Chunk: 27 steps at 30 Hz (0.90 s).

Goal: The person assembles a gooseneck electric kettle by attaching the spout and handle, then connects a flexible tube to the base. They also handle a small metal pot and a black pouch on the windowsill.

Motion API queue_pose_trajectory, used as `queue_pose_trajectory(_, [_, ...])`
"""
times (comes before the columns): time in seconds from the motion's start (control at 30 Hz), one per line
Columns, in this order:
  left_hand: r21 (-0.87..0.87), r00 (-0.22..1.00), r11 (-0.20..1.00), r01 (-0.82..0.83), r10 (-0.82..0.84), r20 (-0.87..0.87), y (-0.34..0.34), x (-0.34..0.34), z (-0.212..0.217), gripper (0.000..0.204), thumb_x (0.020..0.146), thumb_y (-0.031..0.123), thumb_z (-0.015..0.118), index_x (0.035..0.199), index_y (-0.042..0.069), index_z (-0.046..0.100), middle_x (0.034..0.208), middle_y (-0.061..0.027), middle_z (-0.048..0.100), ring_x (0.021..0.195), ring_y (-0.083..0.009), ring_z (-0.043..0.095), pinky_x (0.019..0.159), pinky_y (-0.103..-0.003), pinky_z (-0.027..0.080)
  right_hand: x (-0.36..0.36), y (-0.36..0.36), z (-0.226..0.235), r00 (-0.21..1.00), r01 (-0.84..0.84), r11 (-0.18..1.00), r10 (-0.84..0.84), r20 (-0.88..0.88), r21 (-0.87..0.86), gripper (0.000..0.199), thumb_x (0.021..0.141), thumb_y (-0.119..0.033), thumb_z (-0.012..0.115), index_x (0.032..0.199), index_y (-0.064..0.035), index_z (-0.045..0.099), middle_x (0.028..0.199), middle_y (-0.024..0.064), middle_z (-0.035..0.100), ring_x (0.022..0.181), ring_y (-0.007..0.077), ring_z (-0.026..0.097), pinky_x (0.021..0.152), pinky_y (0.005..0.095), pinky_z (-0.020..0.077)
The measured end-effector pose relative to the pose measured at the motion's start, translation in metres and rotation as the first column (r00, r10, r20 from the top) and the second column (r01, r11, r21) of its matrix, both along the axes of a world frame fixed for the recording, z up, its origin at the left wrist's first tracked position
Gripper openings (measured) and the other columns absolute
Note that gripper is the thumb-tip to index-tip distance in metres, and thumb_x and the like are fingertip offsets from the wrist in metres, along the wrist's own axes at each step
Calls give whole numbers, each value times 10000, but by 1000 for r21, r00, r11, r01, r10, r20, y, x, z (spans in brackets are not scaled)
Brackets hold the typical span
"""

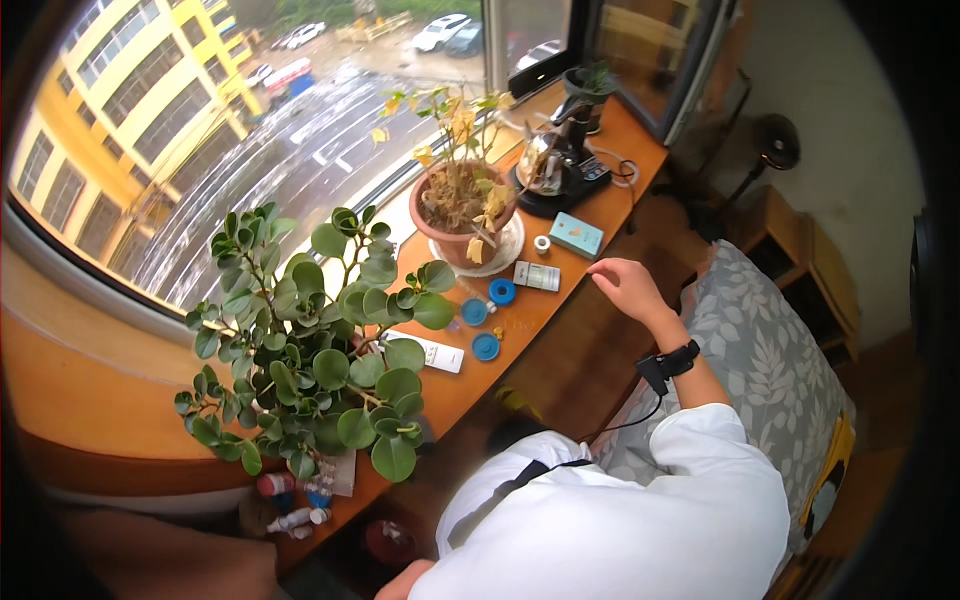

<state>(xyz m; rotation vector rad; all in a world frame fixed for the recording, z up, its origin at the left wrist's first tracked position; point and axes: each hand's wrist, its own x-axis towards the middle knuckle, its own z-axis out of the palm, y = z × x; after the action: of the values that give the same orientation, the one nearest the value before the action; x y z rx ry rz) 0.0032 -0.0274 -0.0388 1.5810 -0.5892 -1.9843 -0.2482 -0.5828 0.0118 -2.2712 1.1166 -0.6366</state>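
My right hand (632, 289) hangs just off the sill's edge, fingers loosely bent and reaching left, with nothing visible in them. Nearest to it are a pale blue box (576, 235) and a small white-and-grey box (537, 276). A small white roll (542, 243) lies between those boxes. Further left are a blue ring-shaped roll (502, 291), two round blue lids (474, 312) and a white box (437, 354) partly under leaves. Only a bit of my left arm (405, 582) shows at the lower edge; that hand is out of sight.
A large leafy plant (330, 370) covers the sill's left part. Behind the boxes stand a wilting potted plant (465, 205) and a glass kettle (545, 165) on a black base. Small bottles (290, 520) lie at lower left. A grey leaf-patterned cushion (760, 340) is at right.
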Motion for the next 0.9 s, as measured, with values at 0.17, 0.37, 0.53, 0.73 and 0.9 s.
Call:
queue_pose_trajectory(0.17, [-112,995,989,97,-97,4,-39,-29,-11,185,870,107,635,956,-55,659,863,-109,696,800,-153,618,726,-314,502,34,-9,-23,945,-328,945,328,-14,-16,106,863,-112,654,933,-51,705,906,119,705,784,275,683,705,349,537])
queue_pose_trajectory(0.37, [-122,999,992,-18,21,29,-51,-85,0,183,872,124,633,939,-44,659,852,-114,691,786,-162,623,716,-313,500,109,13,-33,591,-804,592,806,35,-47,109,802,-125,657,904,-94,680,825,101,669,790,309,655,689,422,522])
queue_pose_trajectory(0.53, [-115,997,991,-63,67,31,-54,-111,5,183,874,139,632,924,-35,659,843,-119,687,774,-169,627,708,-313,499,187,76,-73,144,-990,144,987,78,-3,431,803,-131,674,1228,-137,605,1025,135,655,957,333,638,794,437,518])
queue_pose_trajectory(0.73, [-43,997,996,-75,74,-22,-56,-107,4,185,875,156,630,907,-24,660,832,-124,682,759,-177,632,697,-312,497,238,149,-128,35,-790,61,998,54,-610,562,706,-227,716,1240,-103,592,1215,153,579,1144,308,564,958,437,428])
queue_pose_trajectory(0.9, [-62,999,998,7,-10,-51,-56,-91,-1,189,877,171,629,892,-15,660,823,-129,678,747,-184,636,689,-311,496,230,153,-137,-50,-924,-23,997,60,-382,182,808,-155,634,980,-104,607,1005,92,569,985,292,553,863,394,439])
